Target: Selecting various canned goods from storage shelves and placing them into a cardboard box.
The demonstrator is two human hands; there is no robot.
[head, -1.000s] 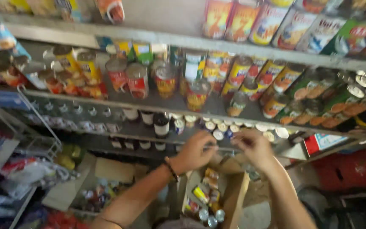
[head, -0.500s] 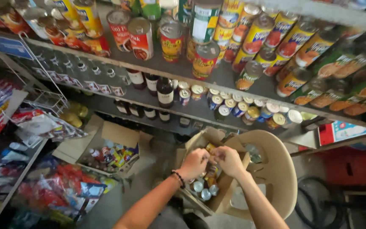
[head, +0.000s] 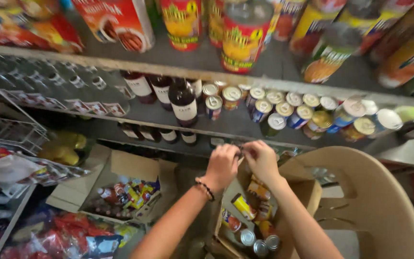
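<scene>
Both hands have risen slightly from inside the cardboard box [head: 307, 192] to its top edge. Left hand [head: 222, 164] and right hand [head: 260, 160] touch, jointly pinching 1 small, unidentifiable item above the tins [head: 259, 242].

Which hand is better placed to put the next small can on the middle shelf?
Right, marginally: the right hand sits nearer the row of small cans. The left hand meets it over the cardboard box, below the dark bottles.
</scene>
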